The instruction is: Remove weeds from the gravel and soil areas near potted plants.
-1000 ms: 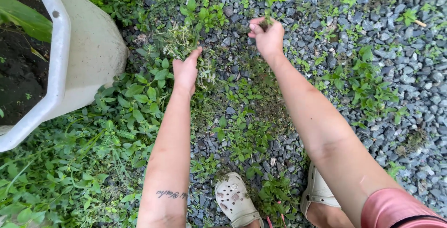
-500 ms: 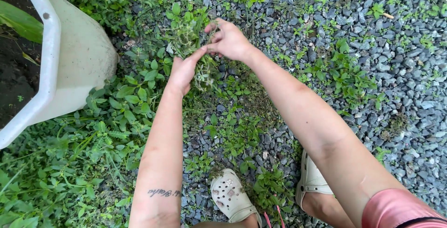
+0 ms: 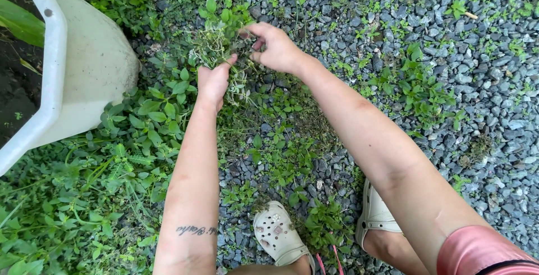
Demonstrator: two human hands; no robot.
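Weedy grey gravel beside white planter, underfoot.

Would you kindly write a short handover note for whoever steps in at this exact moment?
Left hand: closed around a bunch of pulled weeds, roots and stems showing above the fist.
Right hand: fingers loosely open at the top of that same bunch; whether they grip it cannot be told.
Around them: a white planter with soil stands to the left; grey gravel covers the ground.
Done: one bunch is out of the ground.
Left: low green weeds grow through the gravel in front of the pale clogs, and a denser patch lies beside the planter.
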